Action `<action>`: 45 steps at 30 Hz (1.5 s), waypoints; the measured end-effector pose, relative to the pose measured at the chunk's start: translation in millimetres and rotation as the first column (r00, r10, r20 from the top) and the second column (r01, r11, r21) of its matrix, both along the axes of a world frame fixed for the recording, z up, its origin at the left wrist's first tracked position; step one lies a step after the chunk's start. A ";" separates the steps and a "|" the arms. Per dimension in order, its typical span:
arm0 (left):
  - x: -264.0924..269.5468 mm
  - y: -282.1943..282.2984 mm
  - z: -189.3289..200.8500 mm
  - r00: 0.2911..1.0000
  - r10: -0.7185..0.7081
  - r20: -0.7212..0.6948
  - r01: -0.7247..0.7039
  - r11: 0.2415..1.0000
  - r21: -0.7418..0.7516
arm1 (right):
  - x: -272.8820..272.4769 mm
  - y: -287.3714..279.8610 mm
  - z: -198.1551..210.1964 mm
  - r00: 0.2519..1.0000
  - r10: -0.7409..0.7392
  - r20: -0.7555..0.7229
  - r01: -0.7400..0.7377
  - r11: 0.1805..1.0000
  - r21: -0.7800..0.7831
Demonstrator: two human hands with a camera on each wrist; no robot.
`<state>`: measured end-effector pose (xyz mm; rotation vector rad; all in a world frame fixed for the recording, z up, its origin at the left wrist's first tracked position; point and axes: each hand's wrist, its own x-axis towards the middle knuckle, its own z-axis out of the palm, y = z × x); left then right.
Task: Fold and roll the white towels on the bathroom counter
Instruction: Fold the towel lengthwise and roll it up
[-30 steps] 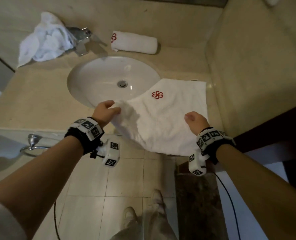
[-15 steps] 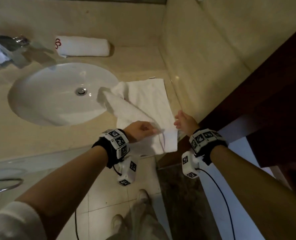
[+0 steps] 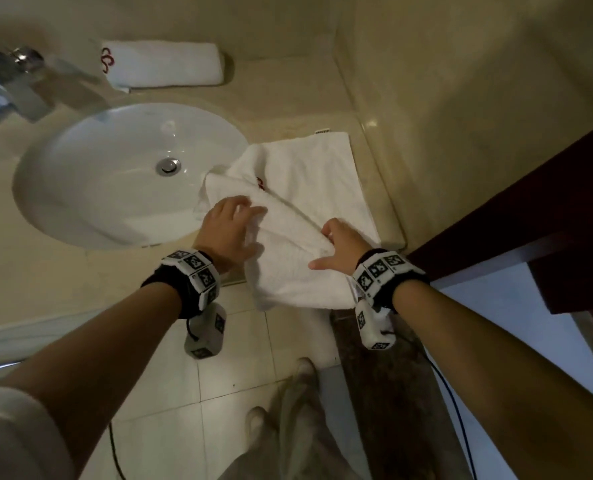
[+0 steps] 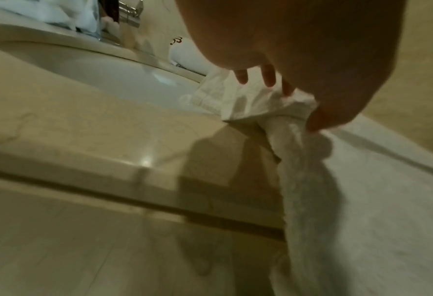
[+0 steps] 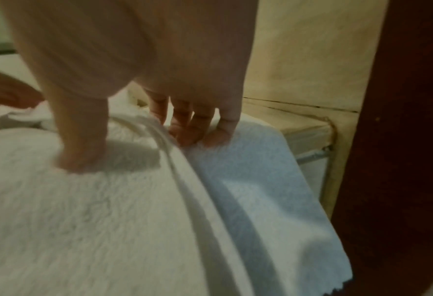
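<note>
Towel (image 3: 308,202) lies under left hand (image 3: 231,230); right hand (image 3: 340,245) too.

Both arms reach forward, each with a band on the wrist. The left hand (image 3: 231,225) lies flat with fingers spread. The right hand (image 3: 340,244) has its thumb out and fingers bent down.

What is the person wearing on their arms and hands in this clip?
Both hands are bare: left hand, right hand. Each wrist has a black band carrying white blocks with black square markers, and a white camera box hangs beneath. A black cable trails from the right one. A white sleeve shows on the left arm.
</note>
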<state>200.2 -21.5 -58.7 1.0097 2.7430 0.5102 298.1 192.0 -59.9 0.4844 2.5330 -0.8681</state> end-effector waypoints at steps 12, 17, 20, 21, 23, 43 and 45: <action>-58.5 14.1 14.9 0.980 0.037 -0.195 -0.080 0.973 -0.217 | -31.4 49.0 1.1 0.995 -0.096 -0.036 0.090 0.985 -0.146; -82.5 27.4 26.7 0.992 0.124 -0.034 -0.126 0.989 -0.077 | -39.3 54.0 3.0 0.979 -0.203 0.011 0.200 0.955 -0.221; -95.6 29.1 26.0 0.923 0.292 0.252 -0.324 0.941 0.099 | -43.1 45.0 4.2 0.988 -0.155 0.025 0.157 0.962 -0.223; -100.2 29.9 26.2 0.904 0.308 0.295 -0.365 0.917 0.162 | -46.7 41.0 4.9 0.991 -0.133 0.018 0.134 0.966 -0.220; -110.7 31.8 27.4 0.900 0.284 0.330 -0.374 0.893 0.251 | -58.2 31.7 6.8 0.995 -0.097 -0.015 0.091 0.971 -0.220; -188.7 87.0 31.8 0.744 0.044 0.667 -0.252 0.943 0.218 | -126.8 47.0 13.8 0.809 -0.585 0.050 0.580 0.783 -0.224; -190.5 99.1 27.2 0.746 0.016 0.666 -0.133 0.983 0.126 | -121.1 58.0 7.8 0.784 -0.604 0.140 0.620 0.768 -0.159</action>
